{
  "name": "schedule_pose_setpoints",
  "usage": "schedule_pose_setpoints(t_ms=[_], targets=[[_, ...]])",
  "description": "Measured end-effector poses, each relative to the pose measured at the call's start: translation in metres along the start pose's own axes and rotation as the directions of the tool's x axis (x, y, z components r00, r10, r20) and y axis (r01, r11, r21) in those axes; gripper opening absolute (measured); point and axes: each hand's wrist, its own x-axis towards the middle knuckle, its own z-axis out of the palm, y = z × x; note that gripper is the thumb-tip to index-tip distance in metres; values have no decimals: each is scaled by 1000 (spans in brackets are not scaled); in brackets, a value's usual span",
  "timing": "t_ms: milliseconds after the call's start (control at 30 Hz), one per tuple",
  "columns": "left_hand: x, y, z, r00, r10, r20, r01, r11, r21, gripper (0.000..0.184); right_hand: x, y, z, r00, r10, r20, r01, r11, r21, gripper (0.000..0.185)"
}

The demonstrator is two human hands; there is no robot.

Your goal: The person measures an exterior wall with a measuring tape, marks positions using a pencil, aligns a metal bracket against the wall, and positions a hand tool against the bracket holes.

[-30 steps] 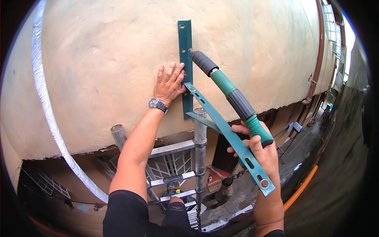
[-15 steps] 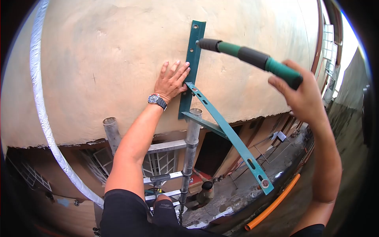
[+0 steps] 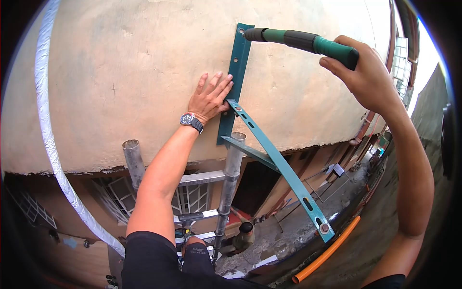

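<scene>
A teal metal angle bracket [image 3: 241, 55] stands upright against the plastered wall, its slotted arm [image 3: 281, 161] slanting out toward me. My left hand [image 3: 209, 100] lies flat with fingers spread, fingertips pressing on the bracket's plate edge and the palm side on the wall. In my right hand [image 3: 373, 79] is the rear end of a green-and-black tubular nail gun [image 3: 299, 40], thumb below and fingers around the back. The tool's tip meets the plate by its top hole. A bolt [image 3: 324, 228] sits at the outer end of the slanting arm.
Below the bracket stands a metal ladder [image 3: 202, 179] with round posts. A silver-wrapped pipe [image 3: 45, 115] curves down at left. Far below, a person [image 3: 243, 236] in a dark cap is on the ground. An orange pipe [image 3: 327, 248] lies at lower right.
The nail gun's tip has moved up the bracket plate, from between the two upper holes to beside the top one. My right hand rose with it; my left hand stayed in place.
</scene>
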Motion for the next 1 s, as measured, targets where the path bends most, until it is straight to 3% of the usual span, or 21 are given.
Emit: schedule_pose_setpoints(t_ms=[333,400,533,600,800,833,867,900,933,1000], targets=[[1,1,-2,1000,-24,3,24,999,-34,64,27,6,22,1000,-12,-17,10,996,-84,36],[0,1,-4,1000,-23,12,24,999,-39,63,30,1,19,996,71,47,-67,995,-80,38],[0,1,-3,1000,-27,3,27,999,-25,63,31,5,24,999,-31,-34,29,996,-80,38],[0,1,-2,1000,-28,-10,27,999,-28,64,31,-4,20,995,95,5,-95,995,-11,36],[-1,-1,-2,1000,2,-22,-2,1000,7,65,41,3,45,980,181,85,-182,983,4,30],[-2,-3,-1,1000,-1,-26,0,999,-32,68,51,15,80,992,-28,-120,17,995,-97,28],[11,3,4,998,-5,-60,2,999,-49,68,57,22,85,927,-262,-269,194,948,-253,26],[15,-1,5,998,12,-67,-14,1000,-23,69,66,14,68,992,44,-118,-53,996,-75,25],[-1,-5,-7,1000,20,-22,-20,1000,13,70,71,4,61,942,310,126,-320,944,76,23],[0,-2,-14,1000,4,29,-4,1000,3,69,62,-7,27,948,278,155,-284,959,13,25]])
